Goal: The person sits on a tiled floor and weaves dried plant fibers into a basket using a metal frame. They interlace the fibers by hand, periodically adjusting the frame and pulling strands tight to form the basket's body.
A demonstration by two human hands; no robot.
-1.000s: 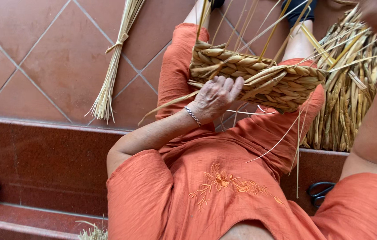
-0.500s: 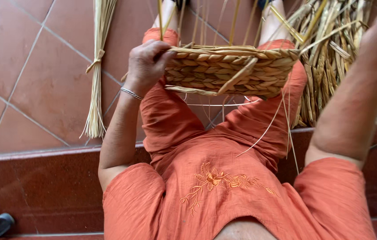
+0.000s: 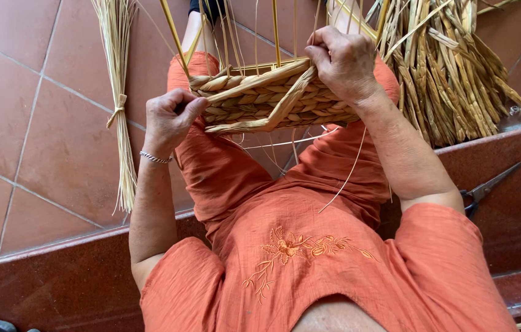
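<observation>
Since before, right hand [image 3: 343, 61] joined left hand [image 3: 171, 120], both closed on woven basket [image 3: 266, 98], seemingly above tiled floor [image 3: 33, 110].

- Floor [image 3: 45, 123]: large square terracotta-red tiles laid on the diagonal, with pale grout lines between them.
- Step [image 3: 57, 276]: a ledge of darker, polished red speckled stone runs across the lower part of the view, its surface faintly glossy.
- Loose bundle [image 3: 116, 92]: thin pale straw, tied near its middle, lying on the tiles at the left.
- Heap [image 3: 457, 74]: thicker dried rushes piled at the upper right.
- Scissors [image 3: 488, 184]: dark-handled, resting on the step at the right.
- Light: even, soft daylight; shadows are weak.
</observation>
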